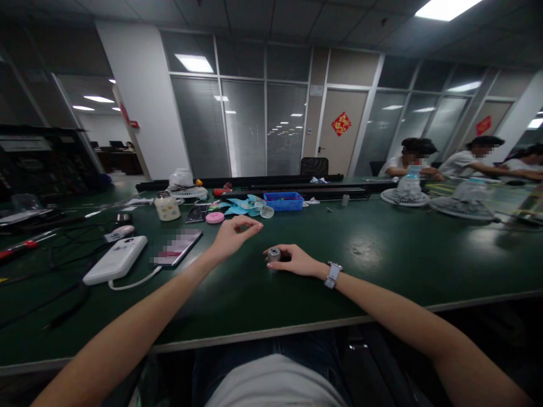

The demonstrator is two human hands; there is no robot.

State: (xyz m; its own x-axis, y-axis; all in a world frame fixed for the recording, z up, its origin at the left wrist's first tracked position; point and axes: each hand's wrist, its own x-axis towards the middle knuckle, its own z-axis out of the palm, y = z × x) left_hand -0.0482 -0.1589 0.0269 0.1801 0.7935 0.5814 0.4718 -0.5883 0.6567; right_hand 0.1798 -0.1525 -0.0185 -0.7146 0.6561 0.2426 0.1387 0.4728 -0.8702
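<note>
My right hand [297, 260], with a watch at the wrist, has its thumb and fingers around a small grey metal cylinder [274, 254]. The cylinder stands upright at the table, and dark recesses show in its top face. To the left and a little farther off, my left hand [236, 234] hovers over the green table [237, 299]. Its thumb and fingertips are pinched together; whether something tiny sits between them cannot be made out. Beyond the left hand lie blue fan blades [240, 205] and a pink round disc [215, 218].
A blue basket [283, 201] stands farther back, and another small cylinder [345, 200] is to its right. On the left lie a phone [180, 249], a cabled white power bank [116, 260] and a patterned bottle [167, 207]. People sit at far right behind fan grilles [405, 196].
</note>
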